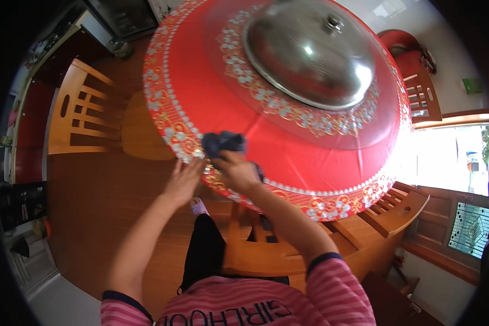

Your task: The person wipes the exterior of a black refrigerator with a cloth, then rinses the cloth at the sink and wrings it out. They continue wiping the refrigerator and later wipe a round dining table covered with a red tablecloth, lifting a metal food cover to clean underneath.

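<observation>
A dark blue cloth is bunched under my right hand, pressed on the near left part of a round table with a red patterned tablecloth. My left hand lies flat against the table's edge, just left of the cloth, its fingers on the floral border and holding nothing. Farther in, a large metal dome cover with a knob on top stands on a clear round turntable. My right palm and the underside of the cloth are hidden.
Wooden chairs surround the table: one at the left, one directly before me, one at the near right and another at the far right. Brown wood floor extends to the left. A bright doorway opens at right.
</observation>
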The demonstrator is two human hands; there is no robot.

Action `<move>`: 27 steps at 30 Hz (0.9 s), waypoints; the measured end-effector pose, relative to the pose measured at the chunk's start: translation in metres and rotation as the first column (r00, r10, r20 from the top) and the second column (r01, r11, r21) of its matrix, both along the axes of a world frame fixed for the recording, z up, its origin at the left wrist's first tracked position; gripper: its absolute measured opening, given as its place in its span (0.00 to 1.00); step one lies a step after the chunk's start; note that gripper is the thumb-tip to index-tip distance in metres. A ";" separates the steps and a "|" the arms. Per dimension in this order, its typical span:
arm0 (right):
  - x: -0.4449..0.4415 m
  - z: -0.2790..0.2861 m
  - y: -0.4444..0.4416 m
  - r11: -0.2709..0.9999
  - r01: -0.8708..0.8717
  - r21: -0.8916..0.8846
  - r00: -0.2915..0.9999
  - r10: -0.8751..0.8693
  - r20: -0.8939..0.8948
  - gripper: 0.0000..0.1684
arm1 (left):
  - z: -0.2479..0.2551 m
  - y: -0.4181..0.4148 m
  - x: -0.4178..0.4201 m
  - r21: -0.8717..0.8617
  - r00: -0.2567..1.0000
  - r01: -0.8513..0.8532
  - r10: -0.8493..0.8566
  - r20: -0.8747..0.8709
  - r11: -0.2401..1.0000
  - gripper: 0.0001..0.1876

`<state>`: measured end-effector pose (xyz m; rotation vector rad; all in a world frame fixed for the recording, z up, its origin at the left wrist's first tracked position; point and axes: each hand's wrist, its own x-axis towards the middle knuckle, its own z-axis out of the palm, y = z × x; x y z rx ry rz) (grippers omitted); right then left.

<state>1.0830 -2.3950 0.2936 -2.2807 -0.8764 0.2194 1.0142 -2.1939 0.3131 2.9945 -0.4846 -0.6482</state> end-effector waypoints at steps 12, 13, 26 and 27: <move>-0.009 -0.043 -0.153 0.198 0.952 -0.233 0.260 -0.926 0.274 0.28 | 0.013 0.096 0.001 -0.386 0.998 0.033 -0.010 0.063 0.922 0.29; -0.002 -0.045 -0.129 0.295 0.940 -0.172 0.325 -0.929 0.179 0.25 | 0.014 0.106 0.004 -0.399 0.997 -0.015 0.043 0.062 0.917 0.28; 0.139 -0.038 0.167 0.887 0.459 0.054 0.866 -0.460 0.195 0.28 | 0.000 0.195 0.129 -0.403 0.949 -0.240 0.302 0.095 0.883 0.32; 0.158 -0.038 0.182 0.896 0.439 0.064 0.873 -0.442 0.205 0.28 | 0.002 0.199 0.146 -0.395 0.942 -0.260 0.322 0.097 0.881 0.32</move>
